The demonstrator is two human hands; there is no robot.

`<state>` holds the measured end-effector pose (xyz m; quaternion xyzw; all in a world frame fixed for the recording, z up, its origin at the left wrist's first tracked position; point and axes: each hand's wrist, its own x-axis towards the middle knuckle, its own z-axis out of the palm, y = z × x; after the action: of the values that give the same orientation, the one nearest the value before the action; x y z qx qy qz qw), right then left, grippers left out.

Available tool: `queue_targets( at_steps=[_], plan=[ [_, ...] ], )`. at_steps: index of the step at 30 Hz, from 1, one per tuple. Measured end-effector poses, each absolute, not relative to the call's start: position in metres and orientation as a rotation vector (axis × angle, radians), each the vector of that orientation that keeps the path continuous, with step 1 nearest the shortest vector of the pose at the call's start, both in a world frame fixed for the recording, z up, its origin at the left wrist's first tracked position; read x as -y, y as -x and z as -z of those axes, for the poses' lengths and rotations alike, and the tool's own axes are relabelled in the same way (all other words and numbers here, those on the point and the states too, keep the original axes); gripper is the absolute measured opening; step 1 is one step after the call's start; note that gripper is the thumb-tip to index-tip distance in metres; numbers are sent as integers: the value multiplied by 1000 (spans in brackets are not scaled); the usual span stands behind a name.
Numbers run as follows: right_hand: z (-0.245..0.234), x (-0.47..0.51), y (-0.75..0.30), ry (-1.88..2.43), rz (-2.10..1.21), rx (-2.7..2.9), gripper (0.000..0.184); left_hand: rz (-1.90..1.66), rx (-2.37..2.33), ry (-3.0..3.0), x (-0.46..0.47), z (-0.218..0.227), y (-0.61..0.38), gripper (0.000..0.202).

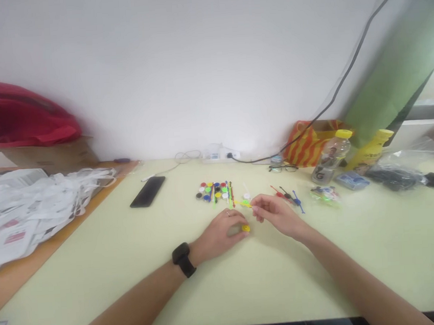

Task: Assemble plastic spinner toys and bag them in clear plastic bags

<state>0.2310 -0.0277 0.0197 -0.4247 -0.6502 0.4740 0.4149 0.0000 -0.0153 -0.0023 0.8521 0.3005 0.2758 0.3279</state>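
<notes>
Near the middle of the table, my left hand (221, 232) pinches a small round yellow plastic piece (246, 228) between thumb and fingers. Just to its right, my right hand (273, 213) has its fingertips closed on a thin yellow plastic arrow (243, 204) that points left. Beyond my hands lie several coloured round discs (211, 192), with narrow coloured arrows (230, 191) on and beside them. A white disc with an arrow (246, 196) is close past my right fingertips. Red, black and blue arrow pieces with round bases (288, 196) rest right of that hand.
A black phone (147, 191) lies at the left, near white bags (28, 208). Along the back are a power strip (220, 153) and glasses (282, 168). Right of them stand a striped bag (300, 140), bottles (329, 158) and a small plastic packet (325, 195).
</notes>
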Motion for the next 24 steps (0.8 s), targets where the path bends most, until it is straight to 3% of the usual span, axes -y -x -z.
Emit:
queue_targets(
  at_steps=[11,24],
  plan=[
    [-15,36,-222,1098,-1066,1901,29,-873,-732,-1656,9,0,-2,24],
    [-3,34,-222,1146,-890,1967,22,-943,-825,-1847,11,1,0,24]
  ],
)
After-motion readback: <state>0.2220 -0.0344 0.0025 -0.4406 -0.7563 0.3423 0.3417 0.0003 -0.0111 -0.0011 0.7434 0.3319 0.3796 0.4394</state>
